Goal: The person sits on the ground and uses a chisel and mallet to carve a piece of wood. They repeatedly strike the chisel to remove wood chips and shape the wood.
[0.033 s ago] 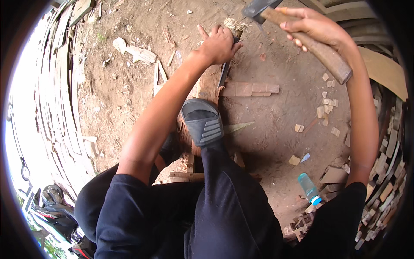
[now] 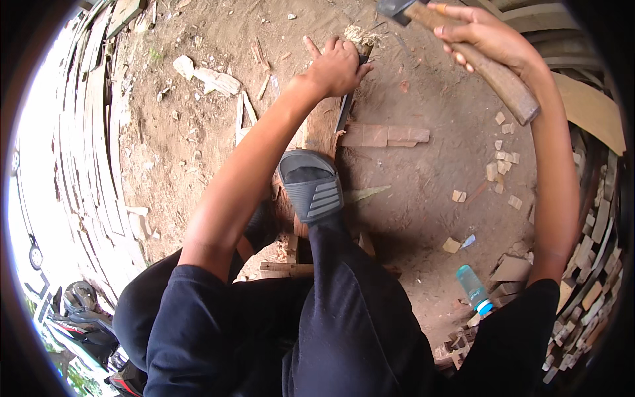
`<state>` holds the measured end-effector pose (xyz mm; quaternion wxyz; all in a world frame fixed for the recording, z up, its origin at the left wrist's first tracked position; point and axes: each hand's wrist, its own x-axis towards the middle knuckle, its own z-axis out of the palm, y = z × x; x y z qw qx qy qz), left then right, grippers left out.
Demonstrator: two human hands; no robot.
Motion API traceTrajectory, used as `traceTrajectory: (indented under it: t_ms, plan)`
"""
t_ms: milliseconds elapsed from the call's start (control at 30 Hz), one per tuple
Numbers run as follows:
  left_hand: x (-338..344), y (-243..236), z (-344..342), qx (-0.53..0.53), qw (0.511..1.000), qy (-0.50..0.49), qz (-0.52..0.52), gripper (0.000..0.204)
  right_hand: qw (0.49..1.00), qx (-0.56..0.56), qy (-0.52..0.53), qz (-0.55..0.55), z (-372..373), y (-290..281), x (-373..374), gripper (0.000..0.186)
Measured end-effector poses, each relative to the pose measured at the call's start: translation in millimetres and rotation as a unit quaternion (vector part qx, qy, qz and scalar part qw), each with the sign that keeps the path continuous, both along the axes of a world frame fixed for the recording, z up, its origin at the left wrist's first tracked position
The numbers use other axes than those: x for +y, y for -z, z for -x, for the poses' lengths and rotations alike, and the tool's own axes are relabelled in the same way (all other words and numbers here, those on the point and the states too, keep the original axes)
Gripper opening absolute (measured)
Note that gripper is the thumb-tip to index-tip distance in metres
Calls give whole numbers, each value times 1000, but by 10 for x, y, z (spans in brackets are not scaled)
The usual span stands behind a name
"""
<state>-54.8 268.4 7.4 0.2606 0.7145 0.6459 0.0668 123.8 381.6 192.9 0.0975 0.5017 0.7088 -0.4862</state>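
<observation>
With the right hand point(image 2: 477, 41), curled round a wood-handled tool point(image 2: 506, 94) near its dark head point(image 2: 397, 9), beyond the far right corner of the plank point(image 2: 324, 129); probably stiff, head-heavy, best gripped nearer the butt point(image 2: 526, 112). With the left hand point(image 2: 336, 67), half-open on the plank's far end, hold beneath impossible to tell. Past the right edge, room over dirt point(image 2: 410, 185) toward scattered blocks point(image 2: 491, 172).

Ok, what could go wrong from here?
The wooden-handled tool held in the right hand could strike the left hand, which lies over the far end of the wood. The sandaled foot, apparently braced on that wood, might also slip or catch a stray blow.
</observation>
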Motion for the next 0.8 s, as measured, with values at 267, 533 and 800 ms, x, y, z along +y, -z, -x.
traceTrajectory:
  t_ms: [267,533,800]
  plan:
    - [20,-64,-50,75,994,74,-1,63,997,1,-20,70,47,178,-194,63]
    - [-142,-76,-17,80,994,49,-47,61,996,16,85,32,-88,129,-305,66]
    - [-164,-159,-40,76,996,39,-37,59,991,77,104,40,-209,123,-291,68]
